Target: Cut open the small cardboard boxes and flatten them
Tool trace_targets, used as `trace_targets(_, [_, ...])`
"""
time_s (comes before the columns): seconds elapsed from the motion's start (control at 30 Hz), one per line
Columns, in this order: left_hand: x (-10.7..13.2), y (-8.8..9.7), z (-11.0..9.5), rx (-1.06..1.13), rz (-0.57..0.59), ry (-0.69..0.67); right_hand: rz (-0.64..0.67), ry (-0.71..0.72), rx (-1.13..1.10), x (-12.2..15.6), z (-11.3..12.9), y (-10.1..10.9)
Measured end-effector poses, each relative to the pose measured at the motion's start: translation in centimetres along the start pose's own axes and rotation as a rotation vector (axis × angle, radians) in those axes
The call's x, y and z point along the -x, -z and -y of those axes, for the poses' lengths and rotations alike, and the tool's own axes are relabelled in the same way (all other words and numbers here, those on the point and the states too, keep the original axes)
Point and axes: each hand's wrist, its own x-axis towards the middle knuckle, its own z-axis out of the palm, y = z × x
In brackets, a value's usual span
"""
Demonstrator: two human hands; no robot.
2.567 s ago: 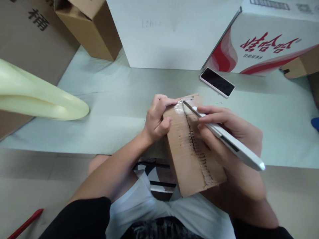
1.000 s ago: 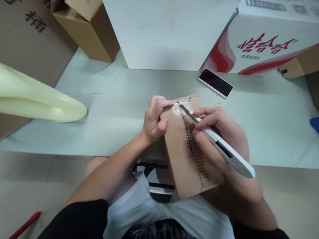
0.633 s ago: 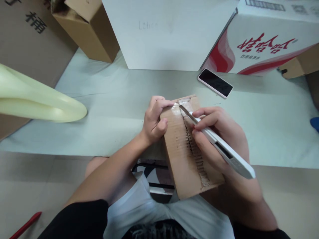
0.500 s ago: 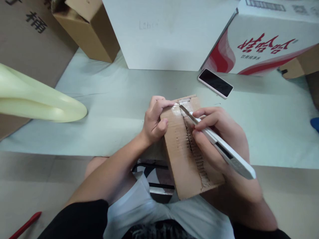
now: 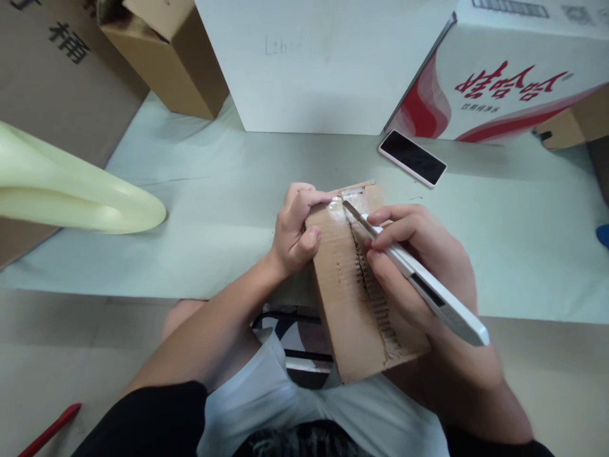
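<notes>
A small brown cardboard box (image 5: 349,304) juts over the near edge of the table, its top seam torn open and clear tape at its far end. My left hand (image 5: 295,228) is closed round the box's far left corner, thumb pressed on its top. My right hand (image 5: 423,266) grips a white utility knife (image 5: 428,289) like a pen. The blade tip rests on the taped seam at the box's far end.
A black phone (image 5: 412,158) lies on the pale green table (image 5: 214,209). Behind stand a white box (image 5: 328,63), a red-and-white printed carton (image 5: 504,76) and brown cartons (image 5: 171,57). A cream plastic shape (image 5: 71,193) lies at left. A red object (image 5: 47,428) lies on the floor.
Almost nothing differs: the knife and right hand have crept a little toward me along the seam since 2.6 s ago; the left hand keeps its grip.
</notes>
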Motion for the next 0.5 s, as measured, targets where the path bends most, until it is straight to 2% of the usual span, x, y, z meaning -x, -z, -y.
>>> trace_targets(0.5, [0.15,-0.05,0.38,0.037,-0.004,0.011,-0.008,0.010,0.037,-0.11,0.17,0.00])
